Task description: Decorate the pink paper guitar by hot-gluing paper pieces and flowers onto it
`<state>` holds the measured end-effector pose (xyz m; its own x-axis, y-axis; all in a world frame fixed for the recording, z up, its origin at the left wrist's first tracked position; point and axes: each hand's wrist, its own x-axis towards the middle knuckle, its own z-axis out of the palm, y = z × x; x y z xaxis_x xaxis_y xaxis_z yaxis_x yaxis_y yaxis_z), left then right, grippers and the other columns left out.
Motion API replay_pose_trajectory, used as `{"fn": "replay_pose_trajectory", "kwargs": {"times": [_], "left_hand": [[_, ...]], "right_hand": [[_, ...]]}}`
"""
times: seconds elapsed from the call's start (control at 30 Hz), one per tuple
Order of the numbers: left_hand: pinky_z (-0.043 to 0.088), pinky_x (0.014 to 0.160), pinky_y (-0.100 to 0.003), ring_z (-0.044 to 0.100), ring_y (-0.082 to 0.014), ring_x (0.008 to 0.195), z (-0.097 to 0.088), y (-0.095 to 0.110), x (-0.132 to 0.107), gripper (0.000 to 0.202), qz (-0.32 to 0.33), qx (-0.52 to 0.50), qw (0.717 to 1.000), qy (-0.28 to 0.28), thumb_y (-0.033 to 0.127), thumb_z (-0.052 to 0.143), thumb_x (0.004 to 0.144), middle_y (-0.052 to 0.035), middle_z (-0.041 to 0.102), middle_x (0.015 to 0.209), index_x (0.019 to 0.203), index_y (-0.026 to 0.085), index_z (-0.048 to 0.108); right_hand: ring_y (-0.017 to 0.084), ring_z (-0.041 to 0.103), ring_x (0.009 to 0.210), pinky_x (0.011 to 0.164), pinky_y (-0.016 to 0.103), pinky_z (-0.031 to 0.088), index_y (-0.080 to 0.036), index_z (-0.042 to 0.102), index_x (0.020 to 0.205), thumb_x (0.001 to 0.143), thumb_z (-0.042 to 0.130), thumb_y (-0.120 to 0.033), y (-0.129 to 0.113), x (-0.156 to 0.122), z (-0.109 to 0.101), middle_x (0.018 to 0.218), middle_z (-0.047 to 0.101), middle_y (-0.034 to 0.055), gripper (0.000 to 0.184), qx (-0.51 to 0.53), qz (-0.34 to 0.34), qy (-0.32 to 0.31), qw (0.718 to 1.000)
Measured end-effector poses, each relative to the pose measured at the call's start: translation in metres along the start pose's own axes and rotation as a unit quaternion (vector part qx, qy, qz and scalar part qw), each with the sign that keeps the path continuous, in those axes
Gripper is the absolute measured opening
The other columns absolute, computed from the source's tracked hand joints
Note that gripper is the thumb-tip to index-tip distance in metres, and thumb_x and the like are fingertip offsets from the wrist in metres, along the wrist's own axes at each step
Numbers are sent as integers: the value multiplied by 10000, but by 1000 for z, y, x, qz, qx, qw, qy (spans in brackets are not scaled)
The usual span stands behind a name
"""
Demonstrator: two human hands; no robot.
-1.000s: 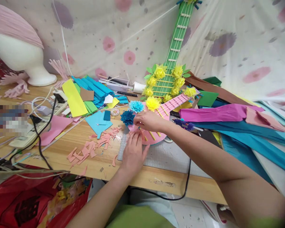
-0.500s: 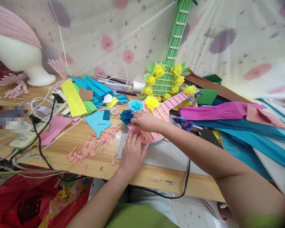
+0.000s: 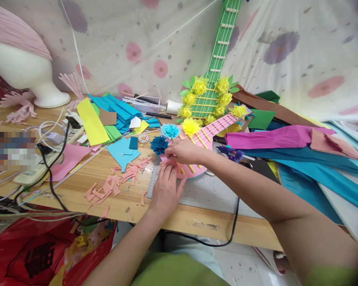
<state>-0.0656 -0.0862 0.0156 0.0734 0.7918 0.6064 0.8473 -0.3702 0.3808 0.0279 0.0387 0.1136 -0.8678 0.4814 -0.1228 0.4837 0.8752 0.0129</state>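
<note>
A small pink paper guitar [image 3: 193,170] with yellow strips lies on the table. On it are a light blue paper flower [image 3: 170,130], a dark blue one [image 3: 159,145] and a yellow one [image 3: 191,126]. Below the dark blue flower is a salmon pink paper flower [image 3: 168,163], mostly covered by my hands. My left hand [image 3: 168,188] lies over its near side, fingers stretched out and thumb apart. From the right, my right hand [image 3: 183,151] reaches across the guitar, its fingers bent in a pinch at the pink flower's upper edge. The fingertips are partly hidden.
A grey cutting mat [image 3: 214,198] lies under the guitar. Salmon paper scraps [image 3: 107,188] are scattered to the left, near a power strip [image 3: 47,159] with cables. To the right are a purple glue gun [image 3: 231,153] and crepe paper [image 3: 268,138]. Behind stands a green paper guitar [image 3: 222,45].
Both hands stay almost where they were at the pink flower, with only a slight shift of the right fingers. The whole view has moved a little.
</note>
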Motion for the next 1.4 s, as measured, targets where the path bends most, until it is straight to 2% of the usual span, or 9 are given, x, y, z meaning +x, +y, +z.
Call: {"fn": "replay_pose_trajectory", "kwargs": {"times": [0.17, 0.3, 0.47, 0.67, 0.9, 1.13, 1.27, 1.4], "left_hand": [[436, 1018, -480, 485, -292, 1232, -1, 0, 1, 396, -6, -11, 1000, -4, 345, 487, 884, -165, 585, 1220, 1201, 112, 529], [427, 1027, -477, 471, -294, 1244, -2, 0, 0, 396, -9, -13, 1000, -11, 339, 485, 885, -167, 582, 1224, 1200, 104, 529], [428, 1024, -479, 475, -284, 1238, -1, -1, 0, 381, -17, -17, 1000, -16, 337, 480, 887, -164, 584, 1220, 1192, 115, 533], [420, 1031, -481, 465, -287, 1246, -2, 0, 1, 376, -8, -13, 1000, -15, 329, 477, 888, -162, 582, 1221, 1188, 109, 532], [421, 1032, -477, 468, -289, 1241, -4, -1, 1, 378, -6, -10, 1000, -14, 329, 485, 884, -162, 581, 1221, 1185, 105, 532], [423, 1022, -476, 487, -276, 1218, -3, 0, 2, 368, -15, -24, 1000, -12, 332, 486, 885, -158, 590, 1211, 1182, 122, 540], [433, 1010, -439, 515, -250, 1184, -11, -2, 6, 331, -15, -41, 999, -2, 316, 484, 887, -139, 608, 1193, 1157, 140, 558], [435, 983, -387, 560, -211, 1099, -32, -15, 19, 278, -62, -66, 995, 41, 292, 455, 896, -105, 641, 1130, 1108, 171, 589]], "right_hand": [[166, 540, 754, 591, 275, 242, -174, 676, 849, 835, 467, -178, 2, 1, -1, 830, 678, 63, 209, 30, -4, -11, 999], [201, 554, 900, 652, 269, 321, -175, 646, 996, 817, 540, -237, 0, -2, -5, 940, 678, 78, 217, 75, -12, -22, 997], [226, 519, 1019, 717, 283, 364, -178, 613, 1047, 772, 561, -138, -1, -5, -6, 974, 677, 75, 282, 93, -15, -38, 995], [224, 498, 1034, 742, 290, 355, -180, 591, 1056, 741, 530, -48, -2, -3, -7, 940, 686, 58, 347, 99, -13, -51, 994], [218, 511, 979, 701, 285, 332, -171, 574, 1054, 736, 516, -41, -2, 3, -4, 905, 681, 60, 348, 81, -24, -66, 994], [229, 522, 973, 649, 266, 310, -170, 580, 1071, 758, 516, -76, -3, -1, -8, 921, 658, 94, 333, 55, 6, -67, 996], [209, 526, 923, 661, 265, 319, -174, 591, 1026, 740, 499, -60, 1, -4, -6, 922, 652, 83, 321, 72, 12, -33, 997], [192, 516, 931, 732, 270, 353, -179, 600, 982, 718, 458, -25, 11, -17, -10, 945, 641, 65, 337, 122, 36, 66, 990]]}}
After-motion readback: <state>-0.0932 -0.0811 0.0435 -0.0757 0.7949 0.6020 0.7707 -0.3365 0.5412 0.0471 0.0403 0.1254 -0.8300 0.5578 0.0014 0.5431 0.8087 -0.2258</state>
